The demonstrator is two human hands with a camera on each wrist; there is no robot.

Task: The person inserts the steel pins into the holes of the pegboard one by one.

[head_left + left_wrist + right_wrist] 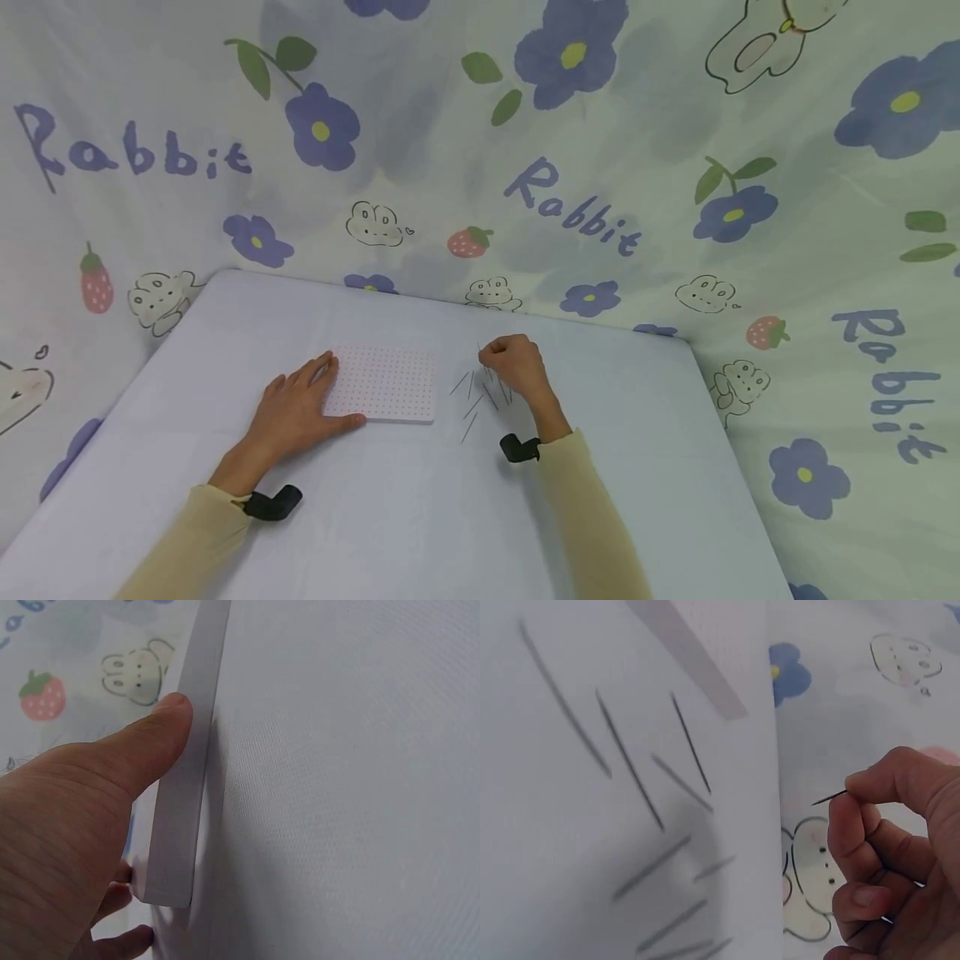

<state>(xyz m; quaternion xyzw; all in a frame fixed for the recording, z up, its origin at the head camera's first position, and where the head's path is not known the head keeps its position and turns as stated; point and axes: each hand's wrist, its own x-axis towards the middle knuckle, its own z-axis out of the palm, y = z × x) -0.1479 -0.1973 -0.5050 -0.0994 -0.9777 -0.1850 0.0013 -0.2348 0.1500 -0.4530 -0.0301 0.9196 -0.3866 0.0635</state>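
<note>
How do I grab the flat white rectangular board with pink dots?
Perhaps grip the board at its near right corner, coming from the person's side: its thick edges are bare there, and the thin dark sticks lie off to the right.

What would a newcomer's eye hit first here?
Probably the purple-flowered backdrop behind the white table. Next, the right hand, right of centre, pinching a thin dark pin, with more pins scattered on the table. Then the dotted board left of them, the left hand at its edge.
</note>
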